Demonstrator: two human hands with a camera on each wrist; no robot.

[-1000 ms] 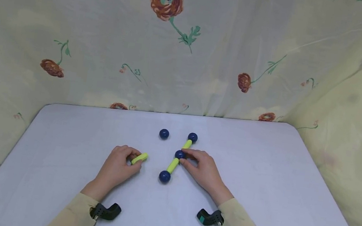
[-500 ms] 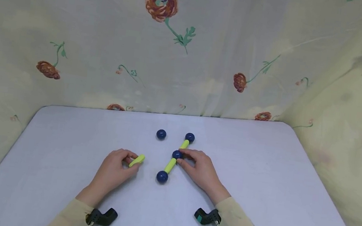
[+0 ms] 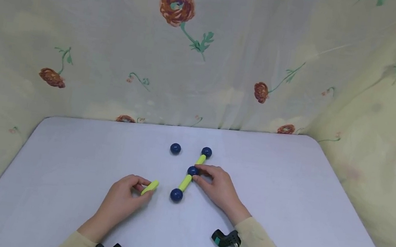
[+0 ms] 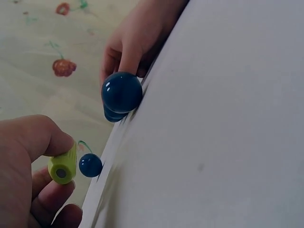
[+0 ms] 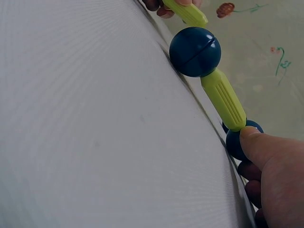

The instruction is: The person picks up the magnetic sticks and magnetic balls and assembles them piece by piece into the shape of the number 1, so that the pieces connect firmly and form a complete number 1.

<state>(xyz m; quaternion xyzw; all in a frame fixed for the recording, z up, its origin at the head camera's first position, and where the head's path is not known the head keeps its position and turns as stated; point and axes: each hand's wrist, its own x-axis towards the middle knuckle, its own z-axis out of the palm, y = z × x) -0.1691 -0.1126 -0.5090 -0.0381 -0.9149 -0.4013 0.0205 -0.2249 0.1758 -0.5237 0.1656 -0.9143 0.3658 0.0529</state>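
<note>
My left hand pinches a yellow-green magnetic rod between thumb and fingers. A grey disc shows in that rod's end in the left wrist view. To its right lies a straight chain of dark blue balls and rods, slanting away from me: near ball, near rod, middle ball, far rod, far ball. Thumb and fingers of my right hand grip the middle ball from the right. The held rod is apart from the near ball, left of it.
A loose blue ball sits left of the chain's far ball. Everything lies on a table with a white cover. Flower-patterned cloth hangs behind the table and at its sides. Each wrist wears a black camera.
My left hand has drawn back toward me with the rod, now about level with the near ball. The right hand keeps its grip on the middle ball. The head view has shifted slightly.
</note>
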